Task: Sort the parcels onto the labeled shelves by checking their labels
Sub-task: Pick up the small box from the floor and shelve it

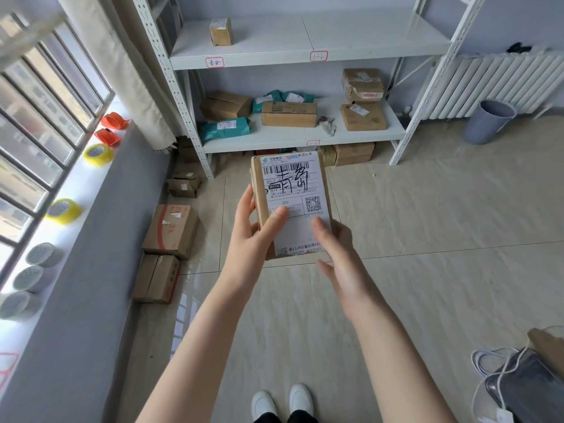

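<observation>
Both hands grip one cardboard parcel (291,206), held up in front of the white shelf unit (305,56) with its printed label (297,203) facing the camera. The left hand (256,230) wraps the parcel's left edge, thumb pressed flat on the label; the right hand (335,248) supports the lower right corner, fingers closed against it. Black handwritten characters cross the barcode at the label's top. Behind, the upper shelf carries a single small box (220,32) and two red-bordered tags on its front edge. The lower shelf (305,137) holds several brown boxes and teal mailer bags (225,127). More boxes (171,232) sit on the floor along the left wall.
</observation>
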